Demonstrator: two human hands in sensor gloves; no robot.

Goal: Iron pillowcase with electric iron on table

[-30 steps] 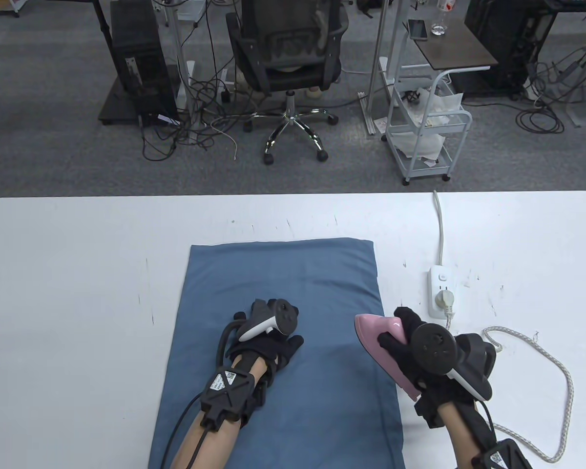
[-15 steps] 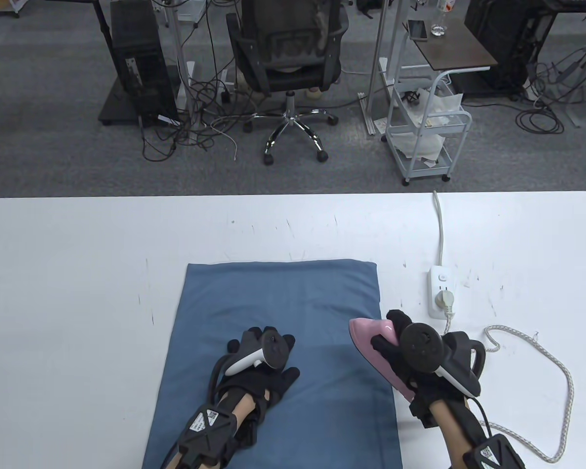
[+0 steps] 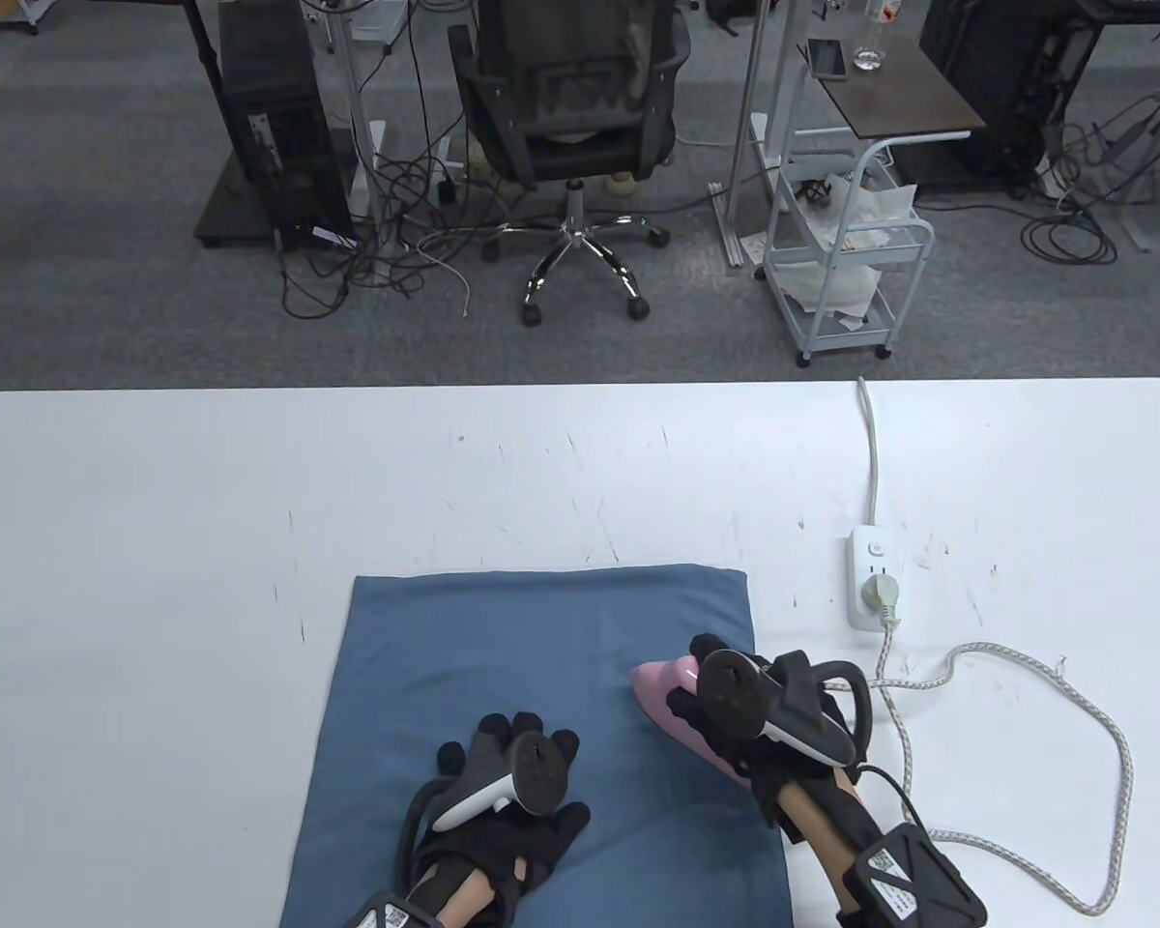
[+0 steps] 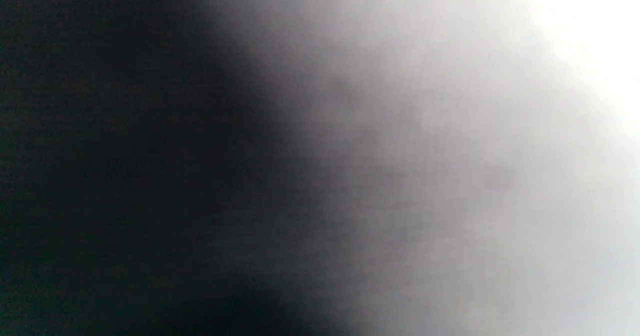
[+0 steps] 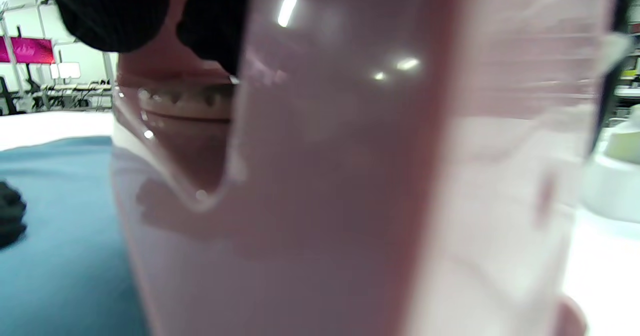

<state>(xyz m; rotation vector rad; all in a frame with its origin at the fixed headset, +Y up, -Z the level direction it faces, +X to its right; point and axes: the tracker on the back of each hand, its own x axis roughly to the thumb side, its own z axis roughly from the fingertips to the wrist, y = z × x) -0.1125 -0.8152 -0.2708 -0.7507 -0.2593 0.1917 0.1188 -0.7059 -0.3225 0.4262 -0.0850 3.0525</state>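
Observation:
A blue pillowcase (image 3: 503,657) lies flat on the white table (image 3: 155,503), its near end past the bottom edge of the table view. My left hand (image 3: 507,788) rests flat on its near middle, fingers spread. My right hand (image 3: 725,710) grips the handle of a pink electric iron (image 3: 662,691), which sits on the pillowcase's right side. The iron (image 5: 350,176) fills the right wrist view, with my gloved fingers (image 5: 150,15) wrapped over its handle and blue cloth (image 5: 60,236) at the left. The left wrist view is a dark blur.
A white power strip (image 3: 873,578) lies right of the pillowcase with the iron's plug in it. The braided cord (image 3: 1112,735) loops across the table's right side. An office chair (image 3: 570,126) and a white cart (image 3: 846,261) stand beyond the far edge.
The pillowcase has slid toward me under my left hand, which drew back. My right hand moved the iron left, from the right edge onto the cloth. The cord trailed after it.

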